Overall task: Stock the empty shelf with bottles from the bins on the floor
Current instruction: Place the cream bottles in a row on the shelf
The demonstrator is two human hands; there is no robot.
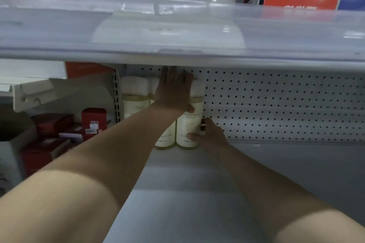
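Stocking under way: a right hand [209, 134] grips the base of a pale-yellow plastic bottle [189, 124] at the back-left of a white metal shelf [197, 173], thumb across the front and fingers hidden behind. The left hand [173, 89] lies straight-fingered over white bottle caps [198, 88], its fingertips cut off by the upper shelf edge [197, 59].

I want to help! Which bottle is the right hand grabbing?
The rightmost bottle: the right hand grips its base. The middle bottle and left bottle are out of its grasp.

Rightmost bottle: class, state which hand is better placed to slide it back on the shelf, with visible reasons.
Right, probably. The right hand grips the rightmost bottle near its base, thumb in front. The left hand lies flat higher up, likely only steadying.
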